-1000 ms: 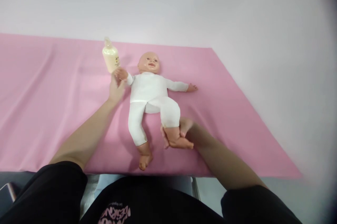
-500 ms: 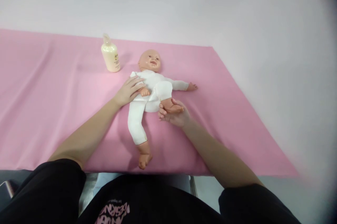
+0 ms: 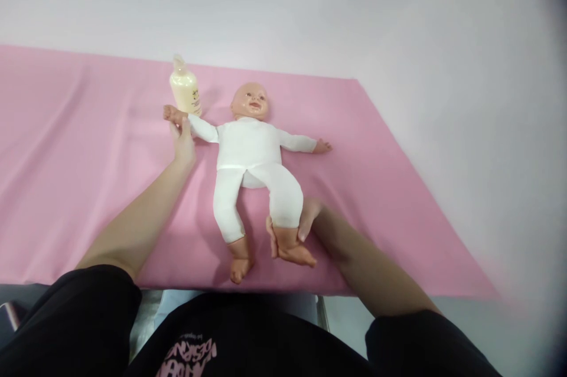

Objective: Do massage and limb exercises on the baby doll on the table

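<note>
A baby doll [image 3: 250,152] in a white suit lies on its back on the pink sheet [image 3: 80,146], head toward the wall. My left hand [image 3: 182,140] grips the doll's arm at the wrist, stretched out to the left. My right hand [image 3: 296,229] is wrapped around the doll's ankle, with that leg extended toward me. The doll's other arm lies out to the right and its other leg rests flat on the sheet.
A cream lotion bottle [image 3: 185,88] stands upright just behind the doll's outstretched hand. The pink sheet ends at the front table edge near my body and at the right, where a pale surface begins. A white wall rises behind.
Half a second ago the doll's arm was folded across its chest and its knee bent up to its belly. Both hands have since pulled the arm out left and the leg down straight.
</note>
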Demonstrator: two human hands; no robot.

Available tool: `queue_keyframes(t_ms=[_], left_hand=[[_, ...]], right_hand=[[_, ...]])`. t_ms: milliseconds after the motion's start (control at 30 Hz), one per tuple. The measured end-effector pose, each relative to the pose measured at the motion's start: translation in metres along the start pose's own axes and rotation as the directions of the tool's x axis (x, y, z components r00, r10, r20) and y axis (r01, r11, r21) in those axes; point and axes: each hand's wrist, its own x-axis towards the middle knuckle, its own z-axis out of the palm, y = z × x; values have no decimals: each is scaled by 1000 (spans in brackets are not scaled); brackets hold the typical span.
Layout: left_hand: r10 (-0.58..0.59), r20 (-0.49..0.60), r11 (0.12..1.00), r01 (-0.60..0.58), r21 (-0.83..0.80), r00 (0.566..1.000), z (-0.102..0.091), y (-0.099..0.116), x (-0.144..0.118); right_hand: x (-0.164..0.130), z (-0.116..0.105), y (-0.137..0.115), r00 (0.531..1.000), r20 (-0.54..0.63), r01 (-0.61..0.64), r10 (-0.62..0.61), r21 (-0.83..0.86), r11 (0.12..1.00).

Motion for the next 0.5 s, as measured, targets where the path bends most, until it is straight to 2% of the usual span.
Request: queue_keyframes(t_ms=[67, 133, 300, 367, 500], left_hand=[[-119, -96, 992, 114, -60, 988, -1, 1, 3], [-180, -137, 980, 165, -109, 974, 0, 2, 4], [-200, -116, 972, 183, -145, 973, 3, 5, 2], [-181, -105, 977, 166, -135, 978, 3, 3, 2], [-127, -48, 991, 125, -40, 991, -5, -6, 7]], right_hand=[[5, 4, -10, 997, 16, -76, 78, -78, 994], [9, 8, -16, 995, -47, -94, 89, -99, 991], [11, 11, -16, 990, -136, -54, 42, -83, 995], [10, 6, -11, 996, -88, -33, 24, -106, 994], [6, -11, 13, 990, 139, 18, -3, -107, 994]])
